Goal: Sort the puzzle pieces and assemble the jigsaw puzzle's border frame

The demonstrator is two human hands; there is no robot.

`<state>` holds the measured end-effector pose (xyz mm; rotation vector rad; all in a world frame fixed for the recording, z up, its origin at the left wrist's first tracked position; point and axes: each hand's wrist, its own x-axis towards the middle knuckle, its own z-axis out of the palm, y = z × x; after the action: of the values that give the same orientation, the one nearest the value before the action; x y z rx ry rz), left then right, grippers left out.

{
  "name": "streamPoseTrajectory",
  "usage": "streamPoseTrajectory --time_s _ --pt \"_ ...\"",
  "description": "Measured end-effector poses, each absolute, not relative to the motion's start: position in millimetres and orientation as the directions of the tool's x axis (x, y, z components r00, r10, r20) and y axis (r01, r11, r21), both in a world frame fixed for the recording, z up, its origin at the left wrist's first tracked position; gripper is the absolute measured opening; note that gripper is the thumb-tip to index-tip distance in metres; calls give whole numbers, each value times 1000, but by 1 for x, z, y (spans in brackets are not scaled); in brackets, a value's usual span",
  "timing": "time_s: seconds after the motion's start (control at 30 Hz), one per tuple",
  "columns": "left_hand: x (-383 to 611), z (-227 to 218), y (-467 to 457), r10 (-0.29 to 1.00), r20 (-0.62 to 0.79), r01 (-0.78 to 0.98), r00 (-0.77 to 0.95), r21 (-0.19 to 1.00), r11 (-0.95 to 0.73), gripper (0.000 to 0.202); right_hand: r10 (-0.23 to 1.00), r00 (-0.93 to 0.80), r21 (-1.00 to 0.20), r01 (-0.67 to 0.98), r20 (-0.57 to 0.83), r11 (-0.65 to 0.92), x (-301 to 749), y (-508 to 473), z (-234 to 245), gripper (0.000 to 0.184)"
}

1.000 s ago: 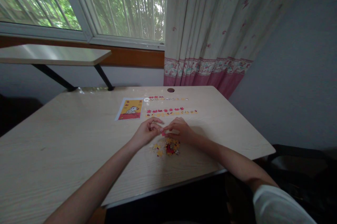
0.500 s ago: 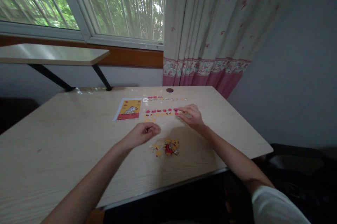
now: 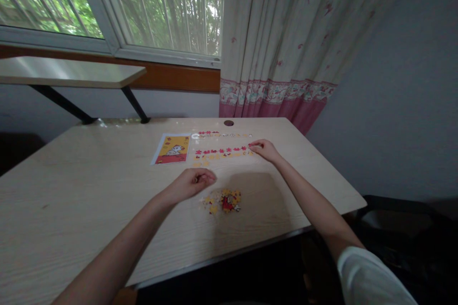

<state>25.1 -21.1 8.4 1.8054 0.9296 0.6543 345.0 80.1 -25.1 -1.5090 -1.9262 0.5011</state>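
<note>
My right hand (image 3: 265, 150) pinches a red jigsaw puzzle piece (image 3: 251, 145) at the right end of a row of red puzzle pieces (image 3: 228, 150). Just below that row lies a row of yellow pieces (image 3: 218, 155). Curled closed, my left hand (image 3: 195, 182) rests on the table left of centre; whatever its fingers hold, if anything, is hidden. Nearer to me is a loose pile of yellow, red and white puzzle pieces (image 3: 229, 200). A picture card (image 3: 174, 149) with a white animal on yellow and red lies left of the rows.
Farther back are a short red row (image 3: 207, 132) and a row of whitish pieces (image 3: 229, 135). A round cable hole (image 3: 229, 123) sits near the back edge of the table (image 3: 89, 190). A raised shelf (image 3: 71, 72) stands at the back left; a curtain (image 3: 275, 57) hangs behind.
My right hand has shifted to the right end of the red row, its fingers in a tighter pinch on the red piece. My left hand stays in place. The view has turned slightly.
</note>
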Motion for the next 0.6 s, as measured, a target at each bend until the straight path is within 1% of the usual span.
streamPoseTrajectory --time_s 0.17,0.27,0.33,0.4,0.47,0.53,0.6 --pt "25 8 -21 820 35 308 571 917 -253 24 965 -128 -594 767 229 243 341 78 -22 21" --pt "24 6 -20 815 41 314 577 911 -268 24 967 -118 -574 786 224 229 342 78 -22 24" --pt "24 6 -20 815 40 321 578 907 -272 23 961 -116 -557 795 250 241 342 77 -20 26" --pt "24 7 -21 817 35 330 575 904 -271 24 934 -145 -524 795 325 306 339 73 -17 24" --pt "25 8 -21 820 32 337 571 902 -270 25 881 -222 -471 776 418 419 332 64 -12 19" --pt "25 9 -22 822 34 338 569 901 -271 25 808 -353 -407 726 472 554 320 51 -8 14" --pt "25 10 -22 821 35 341 570 899 -275 24 714 -528 -354 629 460 692 306 35 -4 12"
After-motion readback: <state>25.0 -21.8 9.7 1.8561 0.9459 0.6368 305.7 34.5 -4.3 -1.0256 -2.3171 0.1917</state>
